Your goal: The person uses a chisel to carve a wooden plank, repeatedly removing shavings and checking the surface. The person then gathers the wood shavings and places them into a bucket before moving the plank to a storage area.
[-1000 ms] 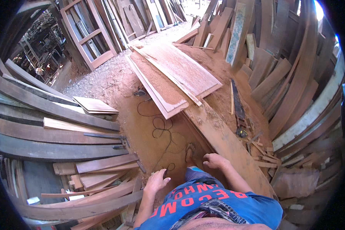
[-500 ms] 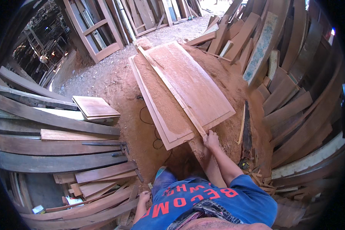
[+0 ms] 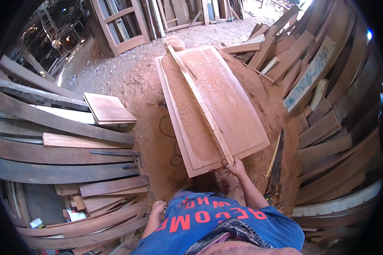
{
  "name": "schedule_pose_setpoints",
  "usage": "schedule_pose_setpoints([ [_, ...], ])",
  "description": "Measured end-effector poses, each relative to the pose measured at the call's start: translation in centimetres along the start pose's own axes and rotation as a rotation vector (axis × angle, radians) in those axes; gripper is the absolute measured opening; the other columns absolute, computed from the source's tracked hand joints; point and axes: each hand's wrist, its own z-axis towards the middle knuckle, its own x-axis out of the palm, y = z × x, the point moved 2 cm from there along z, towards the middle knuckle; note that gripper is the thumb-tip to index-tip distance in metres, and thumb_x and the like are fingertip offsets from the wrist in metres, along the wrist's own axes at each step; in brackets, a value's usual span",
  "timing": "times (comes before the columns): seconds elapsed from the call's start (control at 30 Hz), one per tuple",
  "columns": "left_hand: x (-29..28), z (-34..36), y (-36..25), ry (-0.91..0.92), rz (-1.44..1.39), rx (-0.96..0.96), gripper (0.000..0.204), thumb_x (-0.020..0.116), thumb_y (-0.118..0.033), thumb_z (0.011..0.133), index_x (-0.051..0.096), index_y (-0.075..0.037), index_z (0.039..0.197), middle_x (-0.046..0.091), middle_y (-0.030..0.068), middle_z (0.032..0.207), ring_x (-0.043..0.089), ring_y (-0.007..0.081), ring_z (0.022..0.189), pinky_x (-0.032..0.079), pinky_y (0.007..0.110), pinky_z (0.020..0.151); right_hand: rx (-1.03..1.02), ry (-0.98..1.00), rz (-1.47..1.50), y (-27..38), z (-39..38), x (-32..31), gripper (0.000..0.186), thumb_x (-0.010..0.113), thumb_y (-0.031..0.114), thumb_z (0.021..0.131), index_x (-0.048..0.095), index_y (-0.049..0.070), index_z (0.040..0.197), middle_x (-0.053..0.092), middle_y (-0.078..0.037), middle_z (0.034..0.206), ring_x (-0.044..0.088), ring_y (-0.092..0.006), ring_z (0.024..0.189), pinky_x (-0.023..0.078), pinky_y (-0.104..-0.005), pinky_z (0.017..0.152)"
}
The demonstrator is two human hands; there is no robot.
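Observation:
My right hand (image 3: 235, 168) is closed round the near end of a long, narrow wooden strip (image 3: 203, 109). The strip runs lengthwise across a broad wooden panel (image 3: 247, 127) and reaches past its far edge. Sawdust (image 3: 178, 102) lies thick on the panel left of the strip and thinner on the right. A second board edge (image 3: 173, 121) shows under the panel's left side. Low at my left side, my left hand (image 3: 158, 207) is curled into a loose fist, apart from the panel, with nothing seen in it.
Stacked planks (image 3: 64, 171) fill the left side, with small square panels (image 3: 110, 109) on top. Many boards (image 3: 323, 123) lean and lie along the right. A wooden frame (image 3: 122, 25) stands at the back. A dark cable (image 3: 167, 126) loops on the sawdust-covered ground.
The view has shifted, so the panel appears lower and farther right. My right hand still grips the strip's near end, and my left hand stays low by my side.

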Motion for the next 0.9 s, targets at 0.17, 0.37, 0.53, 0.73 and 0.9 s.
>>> schedule_pose_setpoints([
  [0.17, -0.8, 5.5, -4.1, 0.007, -0.259, 0.028, 0.048, 0.069, -0.017, 0.091, 0.057, 0.000, 0.134, 0.071, 0.0086, 0.095, 0.065, 0.0143, 0.072, 0.050, 0.030, 0.054, 0.024, -0.032, 0.245, 6.6, -1.8, -9.4, 0.040, 0.074, 0.012, 0.073, 0.070, 0.000, 0.111, 0.067, -0.007, 0.077, 0.063, -0.0135, 0.071, 0.051, -0.0306, 0.062],
  [0.37, 0.0, 9.0, -7.6, 0.063, -0.132, 0.005, 0.044, 0.070, -0.018, 0.090, 0.061, -0.001, 0.129, 0.072, 0.0076, 0.090, 0.065, 0.0140, 0.069, 0.049, 0.029, 0.054, -0.261, -0.215, 0.429, 20.8, -6.3, -24.5, 0.048, 0.073, 0.002, 0.078, 0.057, 0.000, 0.122, 0.063, -0.004, 0.085, 0.058, -0.0108, 0.065, 0.048, -0.0244, 0.056],
  [0.53, -1.3, 8.8, -10.2, 0.085, -0.097, 0.005, 0.039, 0.070, -0.021, 0.089, 0.064, -0.002, 0.123, 0.071, 0.0060, 0.085, 0.065, 0.0152, 0.069, 0.051, 0.032, 0.056, -0.594, -0.295, 0.782, 29.7, -7.0, -30.2, 0.047, 0.080, 0.006, 0.077, 0.062, 0.004, 0.121, 0.063, -0.005, 0.091, 0.059, -0.0090, 0.071, 0.049, -0.0237, 0.055],
  [0.73, -2.9, 11.0, -8.5, 0.000, -0.180, 0.025, 0.040, 0.069, -0.019, 0.088, 0.063, -0.003, 0.124, 0.071, 0.0057, 0.090, 0.065, 0.0145, 0.069, 0.051, 0.031, 0.058, -0.852, -0.634, 0.583, 42.9, -3.7, -33.6, 0.046, 0.079, 0.018, 0.086, 0.062, 0.003, 0.125, 0.063, -0.001, 0.085, 0.059, -0.0086, 0.072, 0.046, -0.0215, 0.057],
  [0.9, -2.5, 10.1, -10.5, 0.038, -0.163, -0.028, 0.041, 0.069, -0.017, 0.089, 0.061, -0.003, 0.127, 0.071, 0.0062, 0.092, 0.063, 0.0135, 0.066, 0.050, 0.030, 0.055, -0.991, -1.033, 0.187, 48.9, 3.2, -43.7, 0.045, 0.079, 0.023, 0.088, 0.063, -0.001, 0.122, 0.064, -0.005, 0.089, 0.063, -0.0127, 0.081, 0.055, -0.0290, 0.076],
])
